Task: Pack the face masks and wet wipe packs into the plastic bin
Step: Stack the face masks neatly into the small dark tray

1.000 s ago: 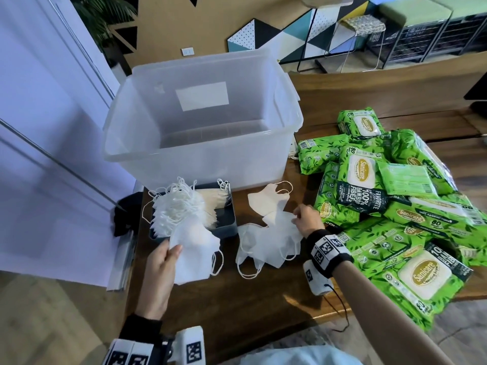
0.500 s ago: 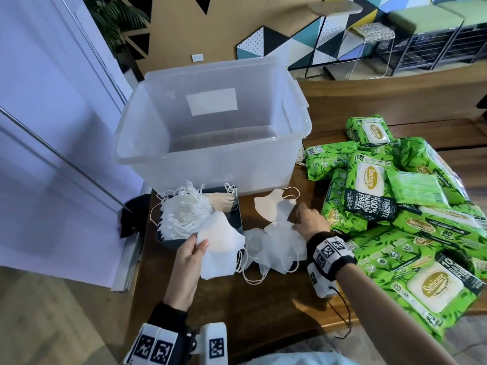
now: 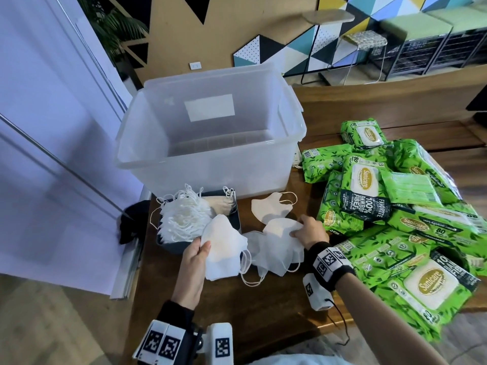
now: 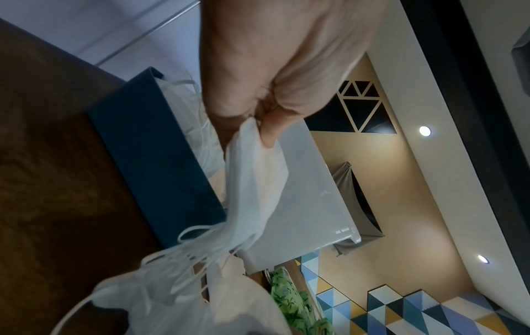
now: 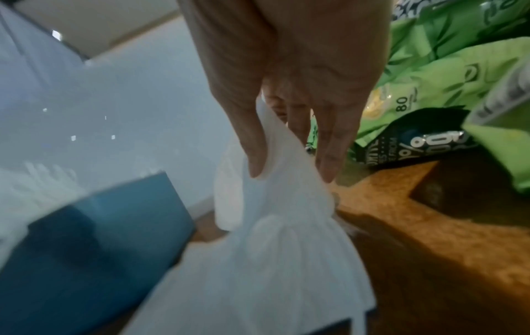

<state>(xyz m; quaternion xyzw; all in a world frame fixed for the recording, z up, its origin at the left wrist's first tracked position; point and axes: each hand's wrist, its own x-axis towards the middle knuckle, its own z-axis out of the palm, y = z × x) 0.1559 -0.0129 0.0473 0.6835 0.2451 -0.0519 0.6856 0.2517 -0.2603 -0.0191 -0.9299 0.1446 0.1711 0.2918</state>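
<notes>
Left hand at 7 o'clock grasps a small stack of white face masks, thumb on top, fingers under; the left wrist view shows thumb and fingers pinching the folded edge, ear loops dangling below. Masks are thin, white, folded flat, curved outline. Right hand at 5 o'clock grasps the loose pile of white masks lying on the counter; the right wrist view shows thumb and fingers closed on bunched white fabric. The 2 mask bunches sit just beside each other, held stack left of the loose pile, edges overlapping.

Just past the left hand, a dark blue tray holds many more masks, loops sticking up. A single beige mask lies flat on the counter beyond the right hand, apart from it. Green wet wipe packs heaped at 3 o'clock, right of the right hand, near it, glossy with oval labels.

Clear plastic bin stands at 12 o'clock behind tray and masks, white label on its far wall.

Versus 1 s ago: the left hand and its stack have shifted right, from the tray's front-left toward the loose pile; the right hand stays on the pile.
</notes>
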